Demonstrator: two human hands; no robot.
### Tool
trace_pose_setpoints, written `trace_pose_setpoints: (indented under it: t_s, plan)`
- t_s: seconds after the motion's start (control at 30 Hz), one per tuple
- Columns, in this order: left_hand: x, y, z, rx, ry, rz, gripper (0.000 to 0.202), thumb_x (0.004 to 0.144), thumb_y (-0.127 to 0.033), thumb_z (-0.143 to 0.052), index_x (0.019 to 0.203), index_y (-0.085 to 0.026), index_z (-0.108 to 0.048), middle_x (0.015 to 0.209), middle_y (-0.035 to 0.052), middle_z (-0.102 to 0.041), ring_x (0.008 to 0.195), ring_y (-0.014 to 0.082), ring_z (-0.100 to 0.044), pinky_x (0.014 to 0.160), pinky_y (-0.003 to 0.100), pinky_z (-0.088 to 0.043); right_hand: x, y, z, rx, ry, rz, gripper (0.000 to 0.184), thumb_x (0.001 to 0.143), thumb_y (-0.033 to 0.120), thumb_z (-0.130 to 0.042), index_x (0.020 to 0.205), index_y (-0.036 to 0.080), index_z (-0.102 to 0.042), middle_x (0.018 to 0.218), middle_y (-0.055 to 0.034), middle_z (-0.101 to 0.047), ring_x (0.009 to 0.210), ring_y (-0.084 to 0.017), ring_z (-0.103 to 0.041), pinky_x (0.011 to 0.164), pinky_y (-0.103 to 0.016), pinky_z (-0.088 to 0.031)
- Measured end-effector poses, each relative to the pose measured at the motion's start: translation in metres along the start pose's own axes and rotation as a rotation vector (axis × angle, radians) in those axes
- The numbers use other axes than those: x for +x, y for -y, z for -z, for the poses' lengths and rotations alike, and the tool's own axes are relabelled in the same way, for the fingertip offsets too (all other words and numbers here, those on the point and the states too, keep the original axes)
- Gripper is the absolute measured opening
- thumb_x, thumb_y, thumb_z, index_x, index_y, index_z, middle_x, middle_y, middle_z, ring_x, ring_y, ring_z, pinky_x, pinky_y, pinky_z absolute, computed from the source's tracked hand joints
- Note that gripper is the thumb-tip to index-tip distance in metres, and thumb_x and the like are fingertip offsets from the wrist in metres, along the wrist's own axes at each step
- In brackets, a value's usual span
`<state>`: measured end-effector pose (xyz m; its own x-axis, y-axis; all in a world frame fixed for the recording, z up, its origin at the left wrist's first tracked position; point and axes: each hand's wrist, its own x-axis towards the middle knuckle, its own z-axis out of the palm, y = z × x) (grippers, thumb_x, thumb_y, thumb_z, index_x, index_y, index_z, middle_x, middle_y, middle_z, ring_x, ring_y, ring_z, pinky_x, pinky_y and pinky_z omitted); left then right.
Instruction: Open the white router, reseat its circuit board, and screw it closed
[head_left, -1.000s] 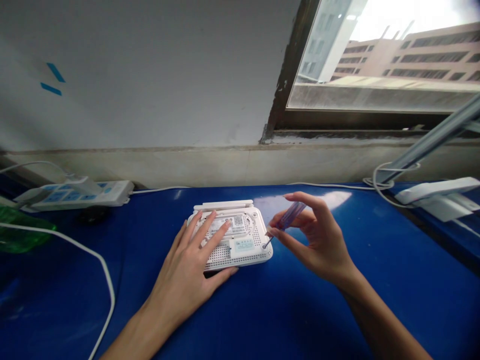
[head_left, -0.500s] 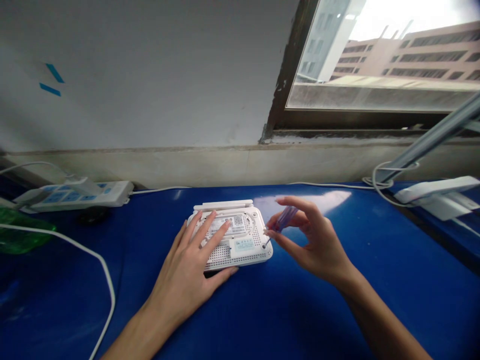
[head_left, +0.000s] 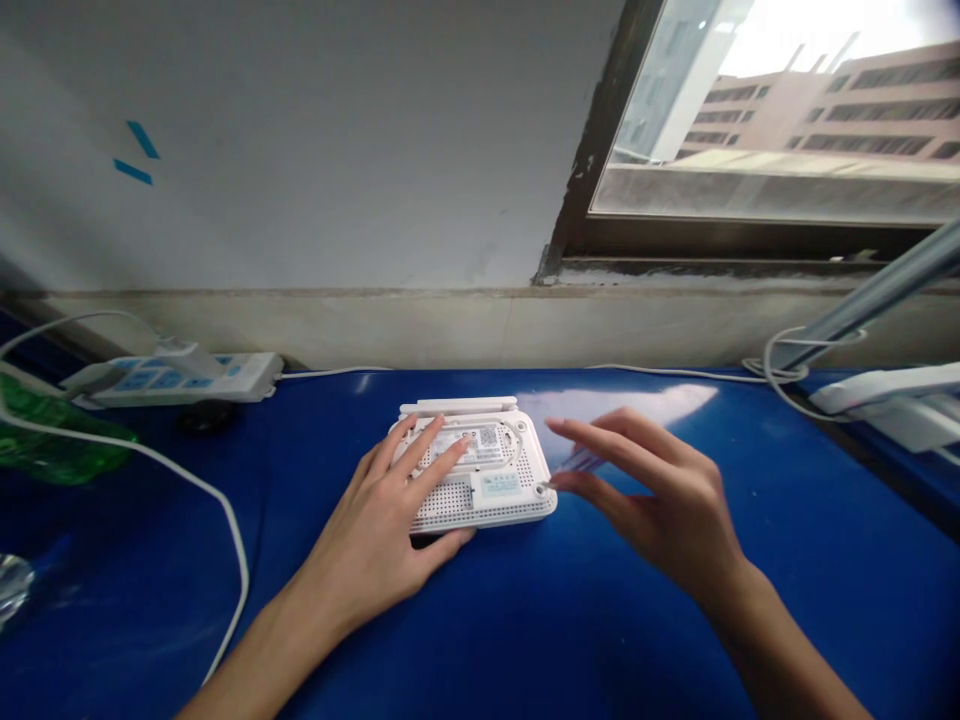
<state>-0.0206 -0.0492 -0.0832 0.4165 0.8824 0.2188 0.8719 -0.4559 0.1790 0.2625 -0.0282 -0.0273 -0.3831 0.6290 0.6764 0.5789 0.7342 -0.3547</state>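
A white router lies upside down on the blue table, its labels and vent holes facing up. My left hand lies flat on its left half with the fingers spread. My right hand is just right of the router, its fingers pinching a small screwdriver with a clear bluish handle. The tip rests at the router's near right corner. The handle is blurred and partly hidden by my fingers.
A white and blue power strip sits at the back left, with a white cable looping over the table. A green object lies at the left edge. White devices and a metal bar occupy the right.
My right hand has dropped lower and flattened, laying the screwdriver closer to the table while its tip stays at the router's corner. The view has shifted a little to the left. My left hand stays put.
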Motion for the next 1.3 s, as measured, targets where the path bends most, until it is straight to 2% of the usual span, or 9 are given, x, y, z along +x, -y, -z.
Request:
trace_pose_setpoints:
  t_s: [0.13, 0.33, 0.4, 0.57, 0.77, 0.97, 1.07, 1.2, 1.3]
  plan:
    - [0.000, -0.001, -0.003, -0.002, -0.004, 0.017, 0.081, 0.090, -0.058, -0.065, 0.159, -0.043, -0.026, 0.169, -0.0043, -0.022, 0.155, 0.0328, -0.021, 0.117, 0.059, -0.041, -0.001, 0.001, -0.002, 0.194, 0.107, -0.057, 0.050, 0.101, 0.013, -0.052, 0.149, 0.030, -0.053, 0.135, -0.0092, -0.065, 0.112, -0.024, -0.069, 0.090, -0.039, -0.059]
    - [0.000, -0.004, -0.006, 0.009, -0.006, 0.030, 0.081, 0.091, -0.057, -0.065, 0.160, -0.042, -0.023, 0.170, -0.0046, -0.018, 0.156, 0.0311, -0.017, 0.118, 0.057, -0.040, -0.001, 0.001, -0.007, 0.148, -0.090, -0.097, 0.032, 0.089, 0.012, -0.074, 0.117, 0.030, -0.074, 0.093, -0.0026, -0.076, 0.078, -0.018, -0.071, 0.067, -0.032, -0.059]
    - [-0.001, -0.004, -0.006, 0.007, -0.011, 0.030, 0.081, 0.092, -0.056, -0.064, 0.160, -0.042, -0.024, 0.170, -0.0046, -0.018, 0.156, 0.0307, -0.017, 0.118, 0.057, -0.040, -0.002, 0.000, -0.009, 0.087, -0.113, -0.084, 0.036, 0.089, 0.014, -0.075, 0.122, 0.030, -0.073, 0.096, -0.0035, -0.075, 0.080, -0.019, -0.071, 0.068, -0.033, -0.058]
    - [-0.001, -0.004, -0.007, -0.006, -0.025, 0.026, 0.080, 0.091, -0.054, -0.065, 0.160, -0.041, -0.026, 0.169, -0.0027, -0.019, 0.156, 0.0329, -0.018, 0.117, 0.059, -0.040, -0.003, 0.001, -0.015, 0.216, 0.051, -0.098, 0.053, 0.100, 0.009, -0.052, 0.150, 0.028, -0.051, 0.131, -0.0080, -0.068, 0.114, -0.022, -0.068, 0.094, -0.039, -0.057]
    - [-0.001, -0.005, -0.006, -0.014, -0.026, 0.030, 0.081, 0.091, -0.055, -0.065, 0.160, -0.041, -0.025, 0.170, -0.0034, -0.019, 0.156, 0.0328, -0.018, 0.119, 0.058, -0.039, -0.002, -0.002, -0.017, 0.216, -0.075, -0.143, 0.028, 0.089, 0.016, -0.076, 0.113, 0.028, -0.074, 0.090, -0.0028, -0.068, 0.077, -0.017, -0.066, 0.066, -0.032, -0.054]
    - [-0.002, -0.005, -0.005, -0.016, -0.024, 0.033, 0.082, 0.091, -0.054, -0.066, 0.160, -0.041, -0.024, 0.169, -0.0033, -0.020, 0.156, 0.0327, -0.018, 0.118, 0.058, -0.040, 0.000, 0.002, -0.018, 0.305, 0.065, -0.110, 0.047, 0.101, 0.010, -0.051, 0.143, 0.029, -0.058, 0.130, -0.0085, -0.066, 0.116, -0.023, -0.064, 0.092, -0.039, -0.056]
    - [-0.002, -0.005, -0.006, -0.017, -0.025, 0.031, 0.082, 0.091, -0.053, -0.066, 0.160, -0.042, -0.024, 0.169, -0.0029, -0.020, 0.155, 0.0336, -0.019, 0.117, 0.059, -0.041, 0.001, 0.007, -0.021, 0.406, 0.048, -0.140, 0.041, 0.098, 0.008, -0.058, 0.131, 0.030, -0.067, 0.108, -0.0056, -0.071, 0.096, -0.020, -0.068, 0.076, -0.034, -0.057]
    - [-0.001, -0.004, -0.006, -0.012, -0.024, 0.026, 0.082, 0.092, -0.054, -0.065, 0.160, -0.042, -0.023, 0.169, -0.0032, -0.019, 0.155, 0.0338, -0.019, 0.117, 0.059, -0.040, 0.001, 0.008, -0.023, 0.276, -0.082, -0.132, 0.026, 0.090, 0.013, -0.073, 0.110, 0.028, -0.076, 0.086, -0.0032, -0.060, 0.077, -0.017, -0.060, 0.063, -0.031, -0.050]
    - [-0.001, -0.004, -0.006, -0.011, -0.019, 0.028, 0.081, 0.092, -0.054, -0.065, 0.160, -0.042, -0.022, 0.170, -0.0039, -0.018, 0.156, 0.0333, -0.018, 0.117, 0.059, -0.041, 0.001, 0.006, -0.022, 0.233, -0.031, -0.126, 0.035, 0.097, 0.014, -0.063, 0.129, 0.028, -0.069, 0.108, -0.0080, -0.065, 0.098, -0.021, -0.062, 0.079, -0.036, -0.054]
